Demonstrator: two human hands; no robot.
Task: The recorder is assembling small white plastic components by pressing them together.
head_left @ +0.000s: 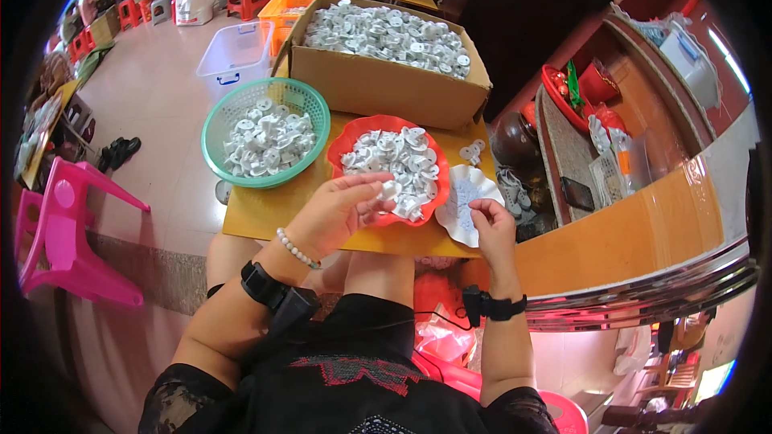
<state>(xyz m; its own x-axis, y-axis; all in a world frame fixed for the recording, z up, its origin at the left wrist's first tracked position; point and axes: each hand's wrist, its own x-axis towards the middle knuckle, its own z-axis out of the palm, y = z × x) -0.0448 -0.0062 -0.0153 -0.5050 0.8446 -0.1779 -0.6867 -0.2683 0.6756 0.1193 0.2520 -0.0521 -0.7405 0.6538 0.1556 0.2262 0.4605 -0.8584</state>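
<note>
My left hand [338,207] pinches a small round white plastic part [390,190] between thumb and fingers, above the near side of a red scalloped bowl [441,185]. Many similar white parts [388,153] fill that bowl. To its right is a white wavy-edged dish [460,235] with a layer of tiny pale pieces [466,197]. Over this dish's right edge, the thumb and fingers of my right hand [494,229] are pressed together; whatever lies between them is too small to make out. A few white parts [473,151] lie just beyond the dish.
On the yellow table [249,213], a green basket [315,106] of white parts stands left, a full cardboard box [378,84] behind. A clear bin [233,52] and orange crate [281,8] are beyond. A pink stool [72,233] stands left, a wooden counter [619,233] right.
</note>
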